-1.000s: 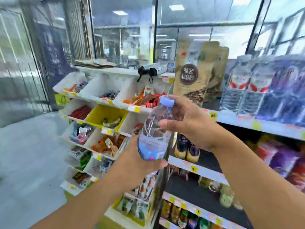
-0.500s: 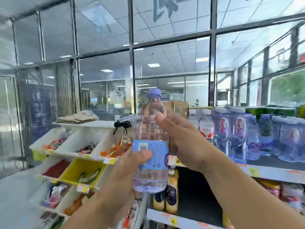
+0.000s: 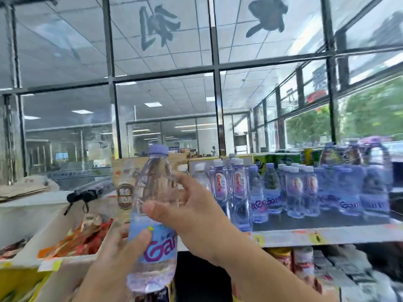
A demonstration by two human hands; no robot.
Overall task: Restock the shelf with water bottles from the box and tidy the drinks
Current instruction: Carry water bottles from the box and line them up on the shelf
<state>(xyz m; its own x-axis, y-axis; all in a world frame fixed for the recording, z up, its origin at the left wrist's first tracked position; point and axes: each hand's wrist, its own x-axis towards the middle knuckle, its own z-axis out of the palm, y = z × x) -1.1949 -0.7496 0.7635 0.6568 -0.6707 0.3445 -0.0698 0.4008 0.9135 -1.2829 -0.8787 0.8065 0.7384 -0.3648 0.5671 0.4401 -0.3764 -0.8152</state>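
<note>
We hold one water bottle upright at the centre of our view, lavender cap on top. Our left hand wraps its lower half, thumb pressed on the blue label. Our right hand closes round its upper body from three o'clock. At two o'clock, the shelf carries a row of standing bottles. At eight o'clock sits a bin of snack packets.
</note>
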